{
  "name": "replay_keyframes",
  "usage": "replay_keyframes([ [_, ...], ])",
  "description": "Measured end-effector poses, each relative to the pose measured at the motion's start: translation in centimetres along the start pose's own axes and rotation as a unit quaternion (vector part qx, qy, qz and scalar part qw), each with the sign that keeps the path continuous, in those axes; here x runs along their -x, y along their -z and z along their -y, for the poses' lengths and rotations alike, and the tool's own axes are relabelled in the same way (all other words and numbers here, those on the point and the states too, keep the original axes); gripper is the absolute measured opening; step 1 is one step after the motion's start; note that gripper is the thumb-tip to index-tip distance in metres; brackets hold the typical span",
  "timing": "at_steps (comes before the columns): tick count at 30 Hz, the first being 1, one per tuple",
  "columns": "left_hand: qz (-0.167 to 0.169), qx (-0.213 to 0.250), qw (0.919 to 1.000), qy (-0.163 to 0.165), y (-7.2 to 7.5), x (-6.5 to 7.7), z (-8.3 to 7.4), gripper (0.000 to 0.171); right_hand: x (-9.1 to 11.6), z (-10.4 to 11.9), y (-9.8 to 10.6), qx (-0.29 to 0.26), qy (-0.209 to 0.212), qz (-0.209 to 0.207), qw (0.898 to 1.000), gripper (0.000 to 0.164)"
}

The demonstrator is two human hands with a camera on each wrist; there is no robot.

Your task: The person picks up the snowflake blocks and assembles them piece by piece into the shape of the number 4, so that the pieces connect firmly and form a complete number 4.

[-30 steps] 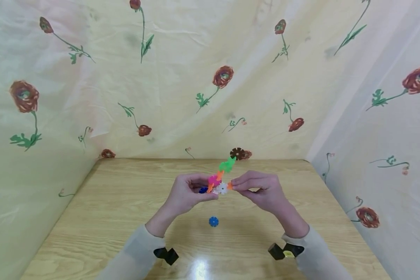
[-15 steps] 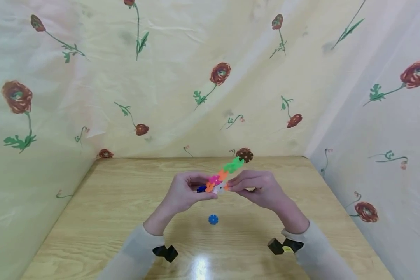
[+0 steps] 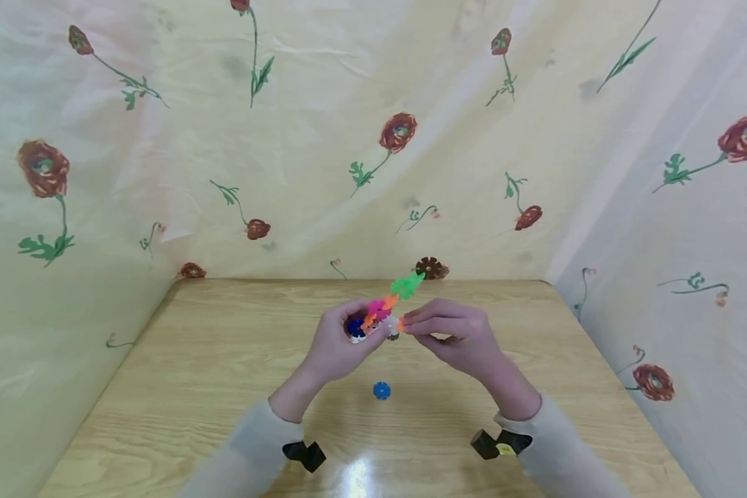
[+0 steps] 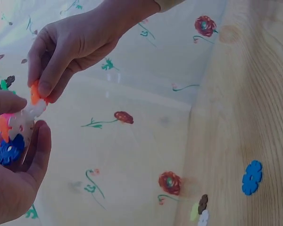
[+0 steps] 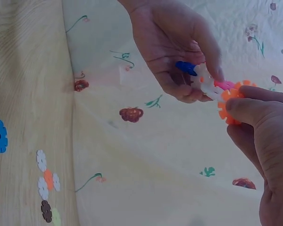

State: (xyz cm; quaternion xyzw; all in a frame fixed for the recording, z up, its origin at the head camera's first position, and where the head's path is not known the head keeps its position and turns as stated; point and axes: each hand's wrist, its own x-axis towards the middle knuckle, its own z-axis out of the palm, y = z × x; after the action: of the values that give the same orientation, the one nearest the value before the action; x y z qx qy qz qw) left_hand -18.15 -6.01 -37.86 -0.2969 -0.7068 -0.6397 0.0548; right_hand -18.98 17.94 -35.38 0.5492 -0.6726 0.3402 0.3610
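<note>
Several notched, flower-shaped plastic discs are joined into one build held between my hands. My left hand [image 3: 339,344] grips its lower end, with fingers and thumb round white discs [image 4: 20,126] and near a dark blue disc [image 4: 10,150]. At the right, my right hand [image 3: 451,330] pinches an orange disc [image 5: 228,107] against the edge of a white disc [image 5: 205,84]. From the middle a pink disc [image 3: 378,308] leads up to a green disc [image 3: 406,285] and a brown disc [image 3: 431,268] at the far tip. My left thumb hides part of the white discs.
A light blue disc [image 3: 382,391] lies on the wooden table [image 3: 236,325] below the hands. Further loose discs, among them a brown disc [image 5: 46,211] and an orange disc [image 5: 48,179], lie in a cluster in the wrist views. Flower-print cloth [image 3: 311,152] encloses the table's back and sides.
My left hand has turned, so the dark blue disc shows more and the thumb covers more white. The build's tip swung right, then back left. My right hand keeps pinching the orange disc.
</note>
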Motion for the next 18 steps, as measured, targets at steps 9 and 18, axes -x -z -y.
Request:
replay_keyframes([
  [9, -0.024, 0.005, 0.9996, 0.013, -0.4, -0.1, -0.1, 0.020, 0.1, 0.0, -0.6, 0.018, 0.002, -0.015, 1.000, 0.012],
  [18, -0.047, 0.010, 0.9987, 0.013, 0.0, 0.0, -0.3, 0.020, 3.0, -2.2, -0.8, 0.052, -0.213, 0.036, 0.975, 0.023],
])
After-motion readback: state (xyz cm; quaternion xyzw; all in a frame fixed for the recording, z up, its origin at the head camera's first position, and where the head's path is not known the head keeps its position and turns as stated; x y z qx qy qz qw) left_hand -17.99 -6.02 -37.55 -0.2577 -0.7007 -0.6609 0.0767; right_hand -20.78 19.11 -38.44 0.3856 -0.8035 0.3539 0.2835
